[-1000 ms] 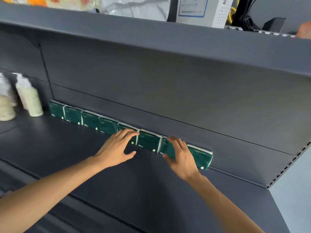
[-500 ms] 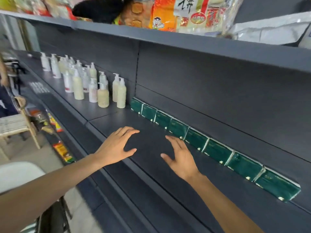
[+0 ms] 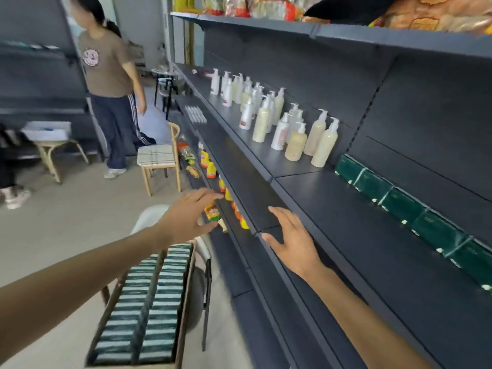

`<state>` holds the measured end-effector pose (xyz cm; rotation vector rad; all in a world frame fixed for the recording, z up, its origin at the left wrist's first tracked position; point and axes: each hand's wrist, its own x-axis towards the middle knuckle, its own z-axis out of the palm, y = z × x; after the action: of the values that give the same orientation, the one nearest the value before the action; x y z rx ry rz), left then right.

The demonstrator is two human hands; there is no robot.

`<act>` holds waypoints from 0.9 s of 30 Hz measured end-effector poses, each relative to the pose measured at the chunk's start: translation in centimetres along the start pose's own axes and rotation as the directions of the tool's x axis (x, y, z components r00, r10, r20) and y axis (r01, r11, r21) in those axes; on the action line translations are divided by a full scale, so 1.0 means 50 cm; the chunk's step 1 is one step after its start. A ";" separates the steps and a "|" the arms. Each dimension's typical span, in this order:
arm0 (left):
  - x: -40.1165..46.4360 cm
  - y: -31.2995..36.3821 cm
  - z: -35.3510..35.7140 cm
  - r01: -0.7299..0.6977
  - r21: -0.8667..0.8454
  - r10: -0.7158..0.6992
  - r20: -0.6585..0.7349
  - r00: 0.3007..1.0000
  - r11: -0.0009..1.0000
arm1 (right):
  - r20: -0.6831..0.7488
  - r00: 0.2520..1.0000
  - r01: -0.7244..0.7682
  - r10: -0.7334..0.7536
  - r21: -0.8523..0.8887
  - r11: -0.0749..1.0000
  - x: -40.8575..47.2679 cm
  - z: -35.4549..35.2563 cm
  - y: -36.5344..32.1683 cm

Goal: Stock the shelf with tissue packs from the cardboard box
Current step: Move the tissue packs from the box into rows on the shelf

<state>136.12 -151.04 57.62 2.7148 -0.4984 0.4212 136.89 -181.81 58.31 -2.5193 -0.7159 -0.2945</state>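
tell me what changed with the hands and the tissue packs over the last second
Both hands came off the row of tissue packs and drew back toward the shelf's front edge: the left hand now hangs over the aisle above the cardboard box, the right hand over the shelf lip. Both are open and empty. The view swung left, bringing the box into sight. The row stayed against the back panel.

Both hands empty, L hand (image 3: 186, 219) over cardboard box (image 3: 183, 323), R hand (image 3: 292, 241) at shelf (image 3: 346, 235) edge.
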 end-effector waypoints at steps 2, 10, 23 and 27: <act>-0.043 -0.060 -0.016 0.088 0.028 -0.088 0.008 0.996 0.996 | 0.036 0.998 0.043 -0.045 0.037 0.998 0.036 0.054 -0.033; -0.179 -0.234 -0.030 0.339 0.091 -0.343 0.044 0.938 0.937 | 0.202 0.959 0.178 -0.200 0.124 0.976 0.160 0.255 -0.101; -0.352 -0.437 0.225 0.659 0.054 -0.649 0.252 0.718 0.750 | 0.465 0.865 0.078 -0.187 0.243 0.967 0.242 0.664 -0.020; -0.374 -0.542 0.352 0.668 0.084 -0.644 0.376 0.666 0.740 | 0.519 0.843 0.029 -0.140 0.217 0.976 0.215 0.820 0.016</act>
<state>133.88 -128.69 27.80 2.6737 0.4053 -0.3288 149.13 -156.42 26.63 -2.3806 -1.0105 0.4565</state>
